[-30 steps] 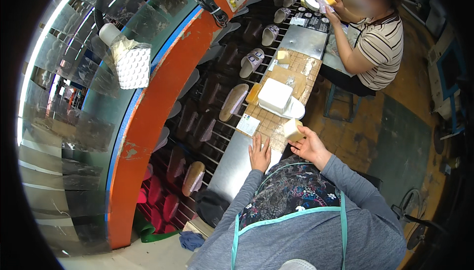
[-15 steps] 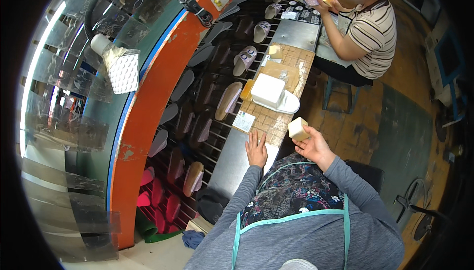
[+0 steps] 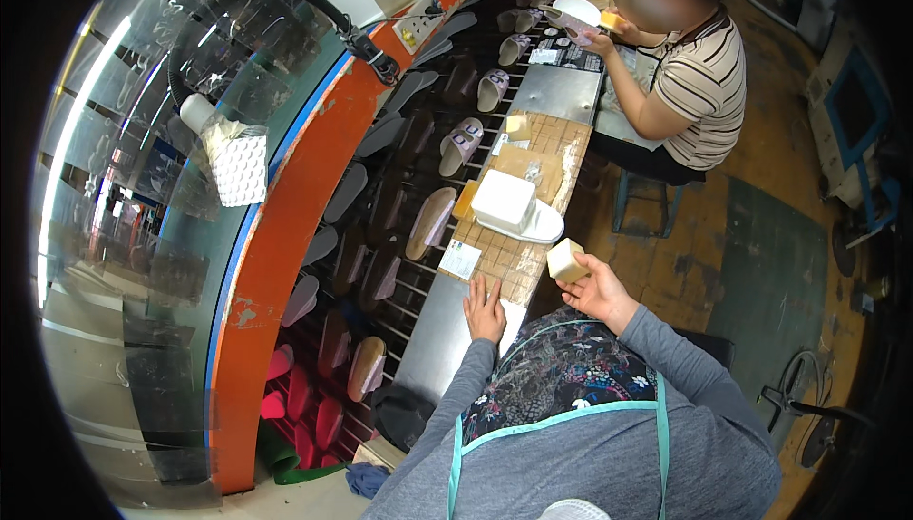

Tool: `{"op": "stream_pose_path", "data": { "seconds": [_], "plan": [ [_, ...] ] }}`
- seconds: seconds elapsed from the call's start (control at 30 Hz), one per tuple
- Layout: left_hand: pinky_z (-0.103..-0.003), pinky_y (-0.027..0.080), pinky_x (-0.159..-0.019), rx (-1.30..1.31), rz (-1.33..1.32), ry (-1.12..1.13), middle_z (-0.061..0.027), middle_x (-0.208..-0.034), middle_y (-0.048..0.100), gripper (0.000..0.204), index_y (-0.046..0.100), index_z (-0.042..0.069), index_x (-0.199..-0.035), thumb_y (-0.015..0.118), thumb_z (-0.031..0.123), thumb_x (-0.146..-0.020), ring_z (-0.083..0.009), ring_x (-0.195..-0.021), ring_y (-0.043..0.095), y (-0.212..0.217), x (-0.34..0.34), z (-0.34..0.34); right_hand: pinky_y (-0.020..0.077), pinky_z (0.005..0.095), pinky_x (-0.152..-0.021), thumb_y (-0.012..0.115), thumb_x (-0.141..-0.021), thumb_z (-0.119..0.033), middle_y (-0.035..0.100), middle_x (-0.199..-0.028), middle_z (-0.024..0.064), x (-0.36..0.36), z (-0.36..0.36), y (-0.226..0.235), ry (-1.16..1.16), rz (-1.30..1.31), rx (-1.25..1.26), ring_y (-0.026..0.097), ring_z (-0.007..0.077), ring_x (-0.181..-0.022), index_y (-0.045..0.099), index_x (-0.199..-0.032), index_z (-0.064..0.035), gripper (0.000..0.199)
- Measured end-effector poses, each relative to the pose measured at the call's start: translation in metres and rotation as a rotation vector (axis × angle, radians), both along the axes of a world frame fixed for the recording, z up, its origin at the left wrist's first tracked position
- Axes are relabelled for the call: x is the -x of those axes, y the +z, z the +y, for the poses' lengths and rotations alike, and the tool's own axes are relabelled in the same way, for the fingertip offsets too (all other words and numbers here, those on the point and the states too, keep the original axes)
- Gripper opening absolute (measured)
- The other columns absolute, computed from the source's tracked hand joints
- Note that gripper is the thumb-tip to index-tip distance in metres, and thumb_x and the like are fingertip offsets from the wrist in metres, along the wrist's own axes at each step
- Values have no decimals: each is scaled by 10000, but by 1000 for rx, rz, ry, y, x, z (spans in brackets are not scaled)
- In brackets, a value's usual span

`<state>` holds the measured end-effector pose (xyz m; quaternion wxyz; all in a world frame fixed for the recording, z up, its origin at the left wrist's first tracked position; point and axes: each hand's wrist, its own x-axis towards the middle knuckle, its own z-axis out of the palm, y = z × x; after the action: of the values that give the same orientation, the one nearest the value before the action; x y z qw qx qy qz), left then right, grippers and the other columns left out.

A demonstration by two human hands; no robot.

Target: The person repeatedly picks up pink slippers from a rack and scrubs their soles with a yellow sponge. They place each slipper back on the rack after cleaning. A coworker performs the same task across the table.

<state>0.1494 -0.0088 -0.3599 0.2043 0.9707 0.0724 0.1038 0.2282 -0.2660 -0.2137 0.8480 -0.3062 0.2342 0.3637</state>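
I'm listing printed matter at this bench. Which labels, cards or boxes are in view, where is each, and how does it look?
White card: flat on the bench, just ahead of the left hand; small rectangle, faint print.
White box: mid-bench, on a white sole; plain, squarish.
Dark sheet: far end of the bench, before the seated person; rectangular, with white patches.
Cream block: in the right hand; plain, unlabelled.

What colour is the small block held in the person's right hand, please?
Pale cream-yellow; the block in the right hand shows best in the head view.

Grey long sleeves, teal-strapped apron, dark floral patterned panel.
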Motion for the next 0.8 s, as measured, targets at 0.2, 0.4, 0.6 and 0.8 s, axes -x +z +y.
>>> {"op": "stream_pose_path", "data": {
  "seconds": [0.2,0.4,0.6,0.8],
  "plan": [
    [-574,211,-1144,-11,-17,-11,-104,-1545,357,461,554,248,-1377,510,152,-929,-340,-1452,260,-2,0,1,433,371,-802,668,-878,-362,624,-1089,93,-8,-23,0,-60,7,22,592,220,-968,510,-1230,-133,448],
    [-594,221,-1133,-32,-27,-12,-111,-1542,359,484,556,251,-1374,528,139,-903,-340,-1450,265,-3,-1,1,436,373,-809,670,-876,-361,627,-1087,92,-21,-43,4,-102,1,21,593,221,-971,505,-1243,-122,468],
    [-588,200,-1140,-17,-20,0,-93,-1558,338,482,529,213,-1394,516,143,-917,-328,-1454,260,-3,-1,1,451,376,-784,669,-879,-356,624,-1113,98,-29,-62,11,-142,1,47,593,227,-976,520,-1235,-122,452],
    [-648,110,-1137,-112,46,58,-71,-1560,339,529,490,219,-1424,515,146,-900,-288,-1467,249,1,-1,-4,455,380,-779,683,-871,-360,618,-1115,104,-36,-80,12,-134,19,43,591,234,-976,519,-1240,-127,465]
  ]
}}
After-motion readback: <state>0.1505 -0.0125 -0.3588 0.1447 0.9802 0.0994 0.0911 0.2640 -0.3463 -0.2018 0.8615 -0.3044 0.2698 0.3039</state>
